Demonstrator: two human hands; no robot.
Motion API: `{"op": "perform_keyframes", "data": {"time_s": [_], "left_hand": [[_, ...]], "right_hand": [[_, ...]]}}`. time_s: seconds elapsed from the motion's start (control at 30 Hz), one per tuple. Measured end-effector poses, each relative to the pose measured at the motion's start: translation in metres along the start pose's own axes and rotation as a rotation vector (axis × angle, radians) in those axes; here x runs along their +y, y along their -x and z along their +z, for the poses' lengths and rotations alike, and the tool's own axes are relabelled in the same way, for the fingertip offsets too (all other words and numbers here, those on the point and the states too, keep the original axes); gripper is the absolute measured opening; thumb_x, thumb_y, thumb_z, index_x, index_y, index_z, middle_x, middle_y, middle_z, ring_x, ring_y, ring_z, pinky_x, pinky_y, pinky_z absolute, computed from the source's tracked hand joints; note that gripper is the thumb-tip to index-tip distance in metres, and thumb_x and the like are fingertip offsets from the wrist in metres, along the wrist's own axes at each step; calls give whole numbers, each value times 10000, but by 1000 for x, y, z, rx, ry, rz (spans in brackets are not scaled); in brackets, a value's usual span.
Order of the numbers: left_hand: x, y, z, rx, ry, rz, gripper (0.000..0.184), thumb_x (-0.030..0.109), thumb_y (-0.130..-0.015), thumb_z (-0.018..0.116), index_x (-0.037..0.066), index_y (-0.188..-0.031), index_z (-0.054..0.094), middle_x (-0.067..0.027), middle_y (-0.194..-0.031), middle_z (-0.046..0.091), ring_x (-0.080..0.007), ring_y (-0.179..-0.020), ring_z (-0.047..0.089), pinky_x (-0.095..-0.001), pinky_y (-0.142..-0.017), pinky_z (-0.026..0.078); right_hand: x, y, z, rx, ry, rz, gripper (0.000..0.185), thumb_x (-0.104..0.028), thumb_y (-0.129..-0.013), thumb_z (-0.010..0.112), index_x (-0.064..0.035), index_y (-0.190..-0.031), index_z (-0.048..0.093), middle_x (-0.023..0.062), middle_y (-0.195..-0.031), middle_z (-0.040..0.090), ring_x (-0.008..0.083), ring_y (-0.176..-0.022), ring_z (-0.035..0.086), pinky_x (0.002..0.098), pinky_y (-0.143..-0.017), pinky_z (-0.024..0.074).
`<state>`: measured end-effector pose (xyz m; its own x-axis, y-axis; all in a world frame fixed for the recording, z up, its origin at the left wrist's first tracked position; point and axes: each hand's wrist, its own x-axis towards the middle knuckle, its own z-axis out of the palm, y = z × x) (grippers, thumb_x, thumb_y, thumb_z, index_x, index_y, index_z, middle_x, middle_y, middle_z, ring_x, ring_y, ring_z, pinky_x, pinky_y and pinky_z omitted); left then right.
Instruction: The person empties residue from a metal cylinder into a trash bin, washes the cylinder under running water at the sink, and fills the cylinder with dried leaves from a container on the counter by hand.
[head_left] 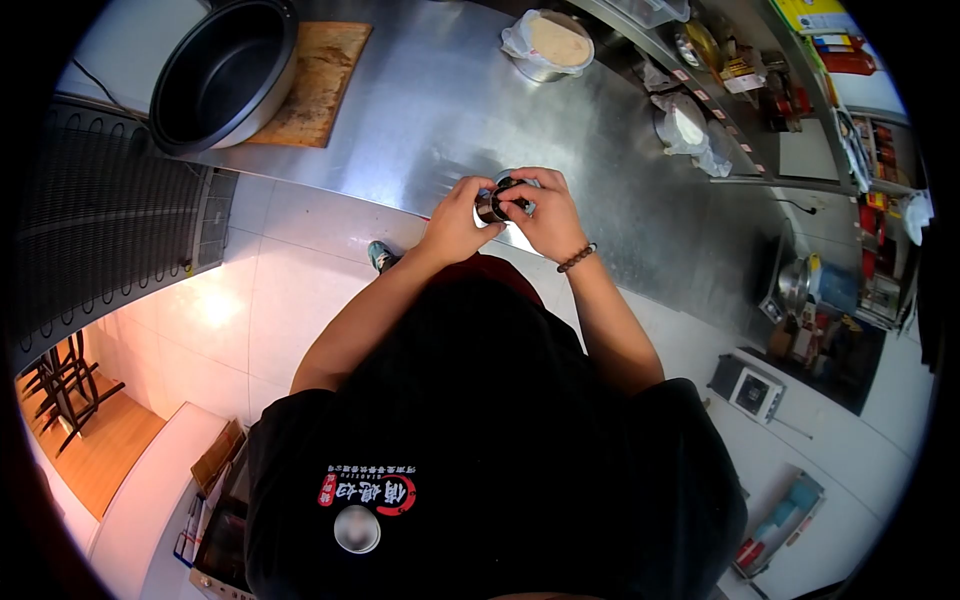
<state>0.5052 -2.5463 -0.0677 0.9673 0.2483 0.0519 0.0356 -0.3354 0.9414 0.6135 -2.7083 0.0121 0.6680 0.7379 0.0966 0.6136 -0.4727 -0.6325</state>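
Close to the front edge of the steel counter, both hands meet around a small dark, shiny round container. My left hand wraps its side, fingers curled. My right hand is closed at its top and right side, with bent fingertips on the dark upper part. A beaded bracelet circles my right wrist. The fingers hide much of the container, so its exact kind and contents cannot be made out.
A large black pot stands partly over a wooden board at the counter's left. Farther back sits a lined bowl of pale powder. Another plastic-lined container is by the shelves on the right.
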Motion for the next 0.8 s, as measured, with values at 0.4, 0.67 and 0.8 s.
{"op": "perform_keyframes", "data": {"time_s": [0.4,0.67,0.8], "left_hand": [[-1,4,0,6,3,18,663,132,-772,913,69,-1335,569,-160,-1288,647,-348,-1081,707,-436,-939,584],[0,4,-4,13,2,-10,670,138,-774,915,76,-1344,568,-154,-1300,644,-347,-1091,707,-433,-947,583],[-5,4,-6,16,-6,-5,670,148,-779,917,83,-1348,569,-148,-1293,651,-344,-1095,708,-434,-956,583]], "right_hand": [[4,4,5,29,2,-37,126,-190,-953,787,-69,-967,816,104,-1309,690,356,-1243,594,439,-1047,513],[-8,-1,-4,15,-46,22,113,-177,-902,841,-96,-978,818,62,-1291,710,323,-1229,608,424,-1019,534],[-1,-4,-4,16,-54,53,142,-219,-933,814,-83,-974,818,68,-1244,737,319,-1200,628,423,-1000,539]]}}
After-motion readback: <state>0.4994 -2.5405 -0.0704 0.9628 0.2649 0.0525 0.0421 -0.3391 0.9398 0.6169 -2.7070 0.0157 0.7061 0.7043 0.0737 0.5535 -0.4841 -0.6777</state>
